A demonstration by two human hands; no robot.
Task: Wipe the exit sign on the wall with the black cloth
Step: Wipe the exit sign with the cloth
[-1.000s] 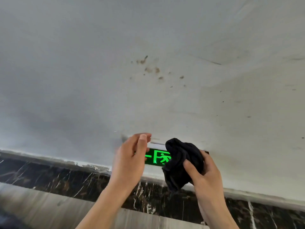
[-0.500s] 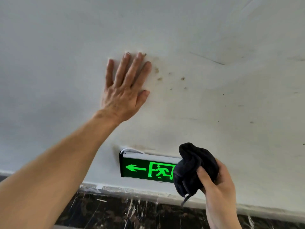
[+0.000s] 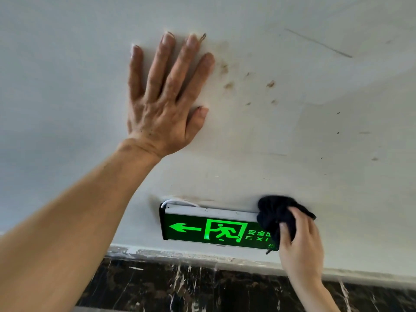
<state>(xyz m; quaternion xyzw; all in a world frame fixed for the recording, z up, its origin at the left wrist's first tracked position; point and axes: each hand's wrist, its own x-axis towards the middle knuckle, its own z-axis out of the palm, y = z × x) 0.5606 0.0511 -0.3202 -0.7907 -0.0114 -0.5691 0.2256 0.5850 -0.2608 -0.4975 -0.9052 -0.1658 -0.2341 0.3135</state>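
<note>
Left hand (image 3: 162, 104) flat on the white wall (image 3: 315, 131), fingers spread wide, palm pressed just beside a scatter of brown stains (image 3: 228, 84). Down low, the right hand (image 3: 299, 246) has its grip bunched around the black cloth (image 3: 273, 213), thumb pinching it in, and the cloth is pressed on the right end of the exit sign (image 3: 209, 228), covering part of the lettering. Sign glows green, mounted just above the dark marble skirting (image 3: 202, 287), a white cable (image 3: 177, 202) looping at its top left corner.
</note>
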